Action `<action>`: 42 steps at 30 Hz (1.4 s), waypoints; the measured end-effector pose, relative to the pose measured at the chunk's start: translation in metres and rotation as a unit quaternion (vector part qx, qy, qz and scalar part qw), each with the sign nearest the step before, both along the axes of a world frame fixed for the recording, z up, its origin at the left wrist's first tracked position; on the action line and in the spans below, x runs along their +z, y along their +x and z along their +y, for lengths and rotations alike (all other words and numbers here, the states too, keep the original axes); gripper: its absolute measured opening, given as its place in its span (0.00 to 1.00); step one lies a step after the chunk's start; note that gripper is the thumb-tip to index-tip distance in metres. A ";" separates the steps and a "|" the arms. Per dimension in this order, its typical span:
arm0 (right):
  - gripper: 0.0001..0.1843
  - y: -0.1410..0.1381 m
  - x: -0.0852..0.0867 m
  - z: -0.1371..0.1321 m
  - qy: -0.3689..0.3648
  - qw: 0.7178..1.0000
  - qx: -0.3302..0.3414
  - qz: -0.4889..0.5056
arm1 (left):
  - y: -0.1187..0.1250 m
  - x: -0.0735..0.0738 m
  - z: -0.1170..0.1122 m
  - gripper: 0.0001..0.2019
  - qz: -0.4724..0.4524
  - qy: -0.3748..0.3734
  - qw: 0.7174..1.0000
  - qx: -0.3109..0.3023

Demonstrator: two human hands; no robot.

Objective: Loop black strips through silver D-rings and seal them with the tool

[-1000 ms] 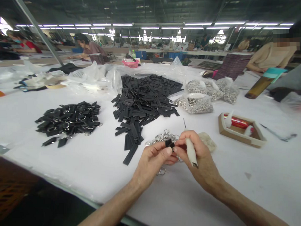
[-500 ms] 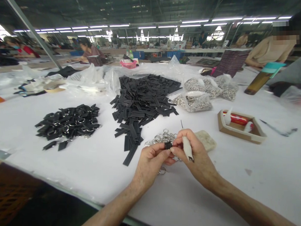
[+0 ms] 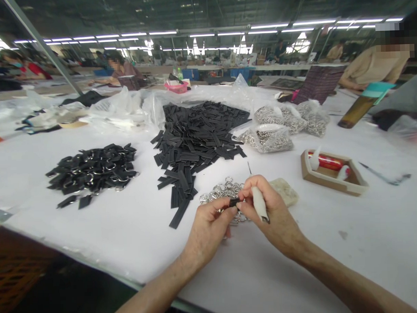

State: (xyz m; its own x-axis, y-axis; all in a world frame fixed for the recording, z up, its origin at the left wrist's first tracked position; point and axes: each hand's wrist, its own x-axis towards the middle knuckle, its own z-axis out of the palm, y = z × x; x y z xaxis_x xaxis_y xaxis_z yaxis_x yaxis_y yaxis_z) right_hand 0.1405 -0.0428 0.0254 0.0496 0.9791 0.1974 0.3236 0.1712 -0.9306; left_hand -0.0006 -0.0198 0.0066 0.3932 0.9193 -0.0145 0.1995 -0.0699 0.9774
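My left hand [image 3: 209, 225] and my right hand [image 3: 270, 213] meet over the white table [image 3: 135, 223], both pinching a small folded black strip [image 3: 234, 202] between their fingertips. A white-handled tool [image 3: 259, 204] also lies in my right hand's grip, its thin tip pointing away from me. Just beyond my fingers sits a small heap of loose metal rings [image 3: 222, 190]. A large pile of flat black strips [image 3: 197, 143] spreads behind that. To the left lies a smaller pile of black strips fitted with rings [image 3: 92, 169].
Clear bags of metal rings [image 3: 279, 129] lie at the back right. A shallow cardboard tray [image 3: 332, 176] holds a red tube. A pale sponge-like pad [image 3: 284, 191] lies beside my right hand. Other people sit at the far left and far right. The table's front edge runs diagonally below my arms.
Both hands have kept pinching the black strip and have lowered slightly toward the loose rings. The strip looks flatter between the fingers.
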 end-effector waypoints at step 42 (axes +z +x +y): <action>0.06 -0.004 -0.004 0.000 -0.021 0.999 -0.027 -0.016 | 0.007 0.005 0.003 0.07 -0.156 -0.216 0.963 0.047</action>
State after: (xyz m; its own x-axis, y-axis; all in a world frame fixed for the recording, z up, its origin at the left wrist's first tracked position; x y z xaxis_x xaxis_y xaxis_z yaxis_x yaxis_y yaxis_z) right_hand 0.1360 -0.0430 0.0214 0.0961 0.9828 0.1577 0.3612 0.1132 -0.9256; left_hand 0.0061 -0.0170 0.0113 0.3551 0.8861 -0.2978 -0.1224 0.3599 0.9249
